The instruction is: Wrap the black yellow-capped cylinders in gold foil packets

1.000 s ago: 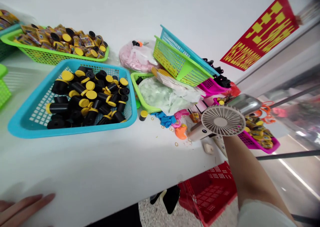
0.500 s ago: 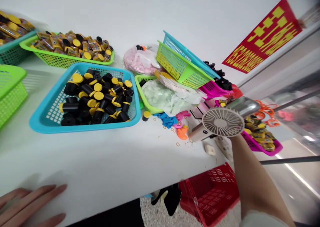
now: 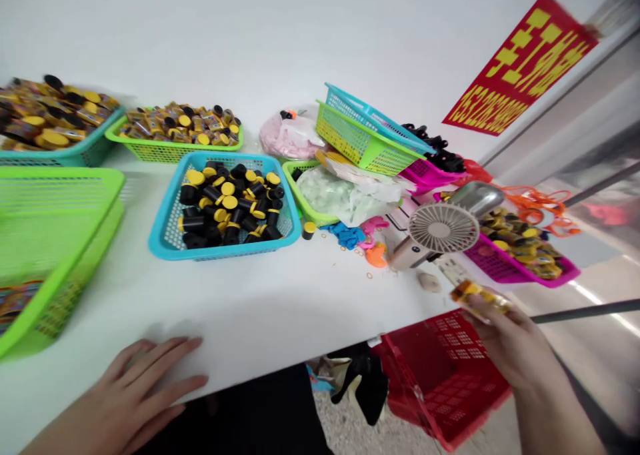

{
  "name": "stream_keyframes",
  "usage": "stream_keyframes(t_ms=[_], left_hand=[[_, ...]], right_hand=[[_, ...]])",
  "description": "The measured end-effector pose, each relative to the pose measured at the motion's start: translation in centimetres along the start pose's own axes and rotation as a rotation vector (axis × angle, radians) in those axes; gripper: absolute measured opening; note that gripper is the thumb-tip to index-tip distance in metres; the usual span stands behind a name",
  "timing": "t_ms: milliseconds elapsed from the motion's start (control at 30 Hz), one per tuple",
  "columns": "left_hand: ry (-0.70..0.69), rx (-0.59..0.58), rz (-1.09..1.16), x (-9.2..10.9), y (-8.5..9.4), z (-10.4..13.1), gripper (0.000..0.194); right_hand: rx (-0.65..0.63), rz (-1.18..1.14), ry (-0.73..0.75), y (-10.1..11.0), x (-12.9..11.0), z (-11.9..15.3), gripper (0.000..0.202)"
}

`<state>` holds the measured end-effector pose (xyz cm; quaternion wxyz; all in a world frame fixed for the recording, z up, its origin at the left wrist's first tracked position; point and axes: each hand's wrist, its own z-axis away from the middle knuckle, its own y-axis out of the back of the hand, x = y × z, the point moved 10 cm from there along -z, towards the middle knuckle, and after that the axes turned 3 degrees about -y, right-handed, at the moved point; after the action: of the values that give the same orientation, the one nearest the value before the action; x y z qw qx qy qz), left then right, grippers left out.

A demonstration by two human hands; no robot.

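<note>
My left hand [image 3: 143,391] lies flat on the white table near its front edge, fingers spread, holding nothing. Off to the right, my right hand [image 3: 505,335] is closed around yellow-wrapped cylinders [image 3: 477,299], similar to those in the baskets; their exact number is hard to make out. They are in front of the magenta basket [image 3: 563,278], which holds more wrapped cylinders. Ahead of my left hand stands a blue basket [image 3: 160,231] of black cylinders with yellow caps. One such capped cylinder [image 3: 309,231] stands alone beside it.
A handheld fan [image 3: 444,228] stands at the table's right, near a small pale block [image 3: 429,282]. Green baskets [image 3: 107,241] are at left and back. Blue gloves or balloons [image 3: 347,236] lie mid-table. A red crate [image 3: 445,381] sits below the front edge.
My right hand, hidden behind the fan before, has come back toward me holding yellow-wrapped cylinders. The view has turned left, showing more of the left baskets and my left hand.
</note>
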<state>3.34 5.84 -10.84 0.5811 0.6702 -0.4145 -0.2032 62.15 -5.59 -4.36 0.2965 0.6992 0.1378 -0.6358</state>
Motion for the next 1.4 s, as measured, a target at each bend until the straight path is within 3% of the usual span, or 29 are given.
stream_keyframes(t_ms=[67,100,133,200,267,333,433,500,567,700,767,867,1000,1133,1233,1400], left_hand=[[0.036,-0.117,0.157,0.3,0.7,-1.7,0.036],[0.043,-0.197,0.294,0.8,0.8,-2.7,0.034],[0.106,-0.202,0.432,0.7,1.3,-4.1,0.032],[0.244,-0.108,0.713,0.2,2.5,-7.4,0.038],[0.242,0.097,0.988,-0.2,4.2,-11.0,0.056],[0.283,0.231,1.130,-1.6,4.9,-13.5,0.065],[0.441,0.389,1.303,-5.1,4.8,-14.3,0.065],[0.495,0.449,1.390,-6.7,4.5,-13.4,0.061],[0.503,0.470,1.433,-7.5,4.0,-12.3,0.053],[0.438,0.427,1.421,-7.4,3.7,-11.2,0.034],[0.410,0.392,1.396,-7.3,3.8,-11.3,0.028],[0.407,0.288,1.456,-7.1,3.1,-11.7,0.029],[0.424,0.114,1.622,-6.1,1.3,-12.1,0.039],[0.484,0.101,1.671,-6.0,0.2,-12.1,0.050],[0.478,0.071,1.673,-5.7,-0.3,-12.3,0.053],[0.452,0.098,1.640,-5.9,-0.4,-12.4,0.051]], right_hand=[[-0.257,0.078,-0.031,-7.1,-0.9,4.6,0.038],[-0.425,0.089,-0.020,-11.5,-1.9,6.9,0.039],[-0.579,0.055,0.004,-15.9,-3.3,9.3,0.040],[-0.855,-0.045,0.065,-24.4,-6.6,13.6,0.045],[-1.093,-0.119,0.160,-31.8,-9.8,17.3,0.047],[-1.197,-0.193,0.239,-37.2,-12.1,19.3,0.043],[-1.163,-0.287,0.277,-41.7,-13.4,19.3,0.044],[-1.162,-0.272,0.335,-42.9,-13.1,19.2,0.044],[-1.149,-0.237,0.445,-42.8,-12.7,19.3,0.040],[-1.058,-0.184,0.704,-40.6,-12.5,20.3,0.027],[-1.005,-0.148,0.752,-39.8,-12.4,20.8,0.024],[-1.023,-0.159,0.611,-39.8,-11.4,21.0,0.024],[-1.169,-0.240,0.226,-41.2,-8.8,21.2,0.029],[-1.243,-0.280,-0.076,-41.8,-7.0,21.5,0.032],[-1.241,-0.275,-0.189,-42.0,-6.1,21.4,0.039],[-1.204,-0.258,-0.222,-42.1,-5.5,21.1,0.044]])
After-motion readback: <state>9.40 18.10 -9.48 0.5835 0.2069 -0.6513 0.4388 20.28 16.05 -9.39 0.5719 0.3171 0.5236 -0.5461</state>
